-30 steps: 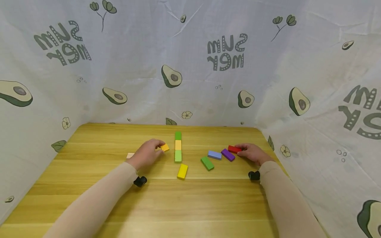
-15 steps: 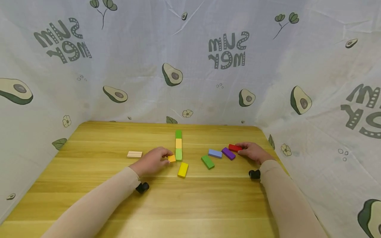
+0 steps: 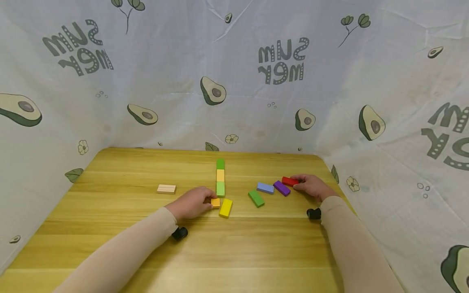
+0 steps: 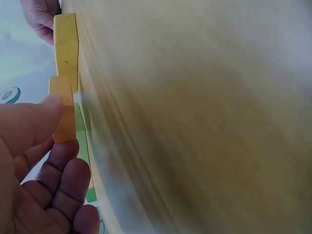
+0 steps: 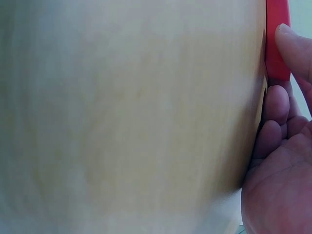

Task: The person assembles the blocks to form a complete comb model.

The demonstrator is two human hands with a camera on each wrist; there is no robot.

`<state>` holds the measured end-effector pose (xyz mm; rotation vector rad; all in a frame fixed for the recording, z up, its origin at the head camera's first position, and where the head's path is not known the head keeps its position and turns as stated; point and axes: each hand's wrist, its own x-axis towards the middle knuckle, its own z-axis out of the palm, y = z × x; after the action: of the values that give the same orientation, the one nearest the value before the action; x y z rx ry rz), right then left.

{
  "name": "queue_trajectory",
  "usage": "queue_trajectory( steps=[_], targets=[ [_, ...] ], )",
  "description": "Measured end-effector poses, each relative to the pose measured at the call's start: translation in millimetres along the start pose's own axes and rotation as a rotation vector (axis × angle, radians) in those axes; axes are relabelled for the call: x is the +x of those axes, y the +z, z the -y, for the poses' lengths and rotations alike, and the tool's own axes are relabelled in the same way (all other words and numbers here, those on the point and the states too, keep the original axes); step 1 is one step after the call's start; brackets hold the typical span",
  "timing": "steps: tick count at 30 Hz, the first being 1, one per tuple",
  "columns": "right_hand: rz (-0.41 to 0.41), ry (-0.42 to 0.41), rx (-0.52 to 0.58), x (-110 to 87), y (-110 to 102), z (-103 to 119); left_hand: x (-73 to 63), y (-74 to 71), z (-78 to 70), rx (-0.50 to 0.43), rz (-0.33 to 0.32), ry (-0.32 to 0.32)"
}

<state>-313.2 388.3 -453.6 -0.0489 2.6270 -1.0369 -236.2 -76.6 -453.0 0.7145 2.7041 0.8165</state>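
Note:
My left hand point(image 3: 194, 203) pinches an orange block point(image 4: 62, 109) between thumb and fingers. In the head view this block is just left of a yellow block point(image 3: 225, 208) and below the near end of a straight row. That row has a light green block point(image 3: 220, 189) nearest, a pale orange block point(image 3: 220, 175) in the middle and a darker green block point(image 3: 220, 164) at the far end. On the right, my right hand point(image 3: 310, 186) holds the right end of a red block point(image 5: 278, 44), which lies close at the table surface.
A purple block point(image 3: 281, 188), a blue block point(image 3: 265, 188) and a green block point(image 3: 256, 198) lie between the row and my right hand. A pale wooden block point(image 3: 166, 189) lies at the left. Printed cloth point(image 3: 249, 118) hangs behind and beside the wooden table point(image 3: 234, 248).
My left hand has carried the orange block rightward and nearer, from left of the row to beside the yellow block. The pale wooden block came fully into view. The right hand stayed at the red block.

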Motion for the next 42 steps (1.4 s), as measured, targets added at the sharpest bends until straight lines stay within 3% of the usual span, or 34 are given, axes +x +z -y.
queue_trajectory(
  steps=[7, 14, 21, 42],
  targets=[
    [0.002, -0.004, 0.002, 0.7, -0.8, 0.9, 3.9, 3.7, -2.1, 0.036, -0.008, -0.010],
    [-0.003, 0.005, 0.011, 0.3, -2.0, 2.9, 6.7, 7.4, -2.6, 0.032, -0.054, -0.045],
    [-0.001, 0.001, 0.004, 3.1, -1.0, 1.3, 8.0, 9.8, -2.4, 0.037, -0.080, -0.030],
    [0.008, 0.016, 0.038, 2.3, 0.3, -2.7, 11.7, 11.8, -1.4, -0.029, -0.078, -0.088]
  ],
)
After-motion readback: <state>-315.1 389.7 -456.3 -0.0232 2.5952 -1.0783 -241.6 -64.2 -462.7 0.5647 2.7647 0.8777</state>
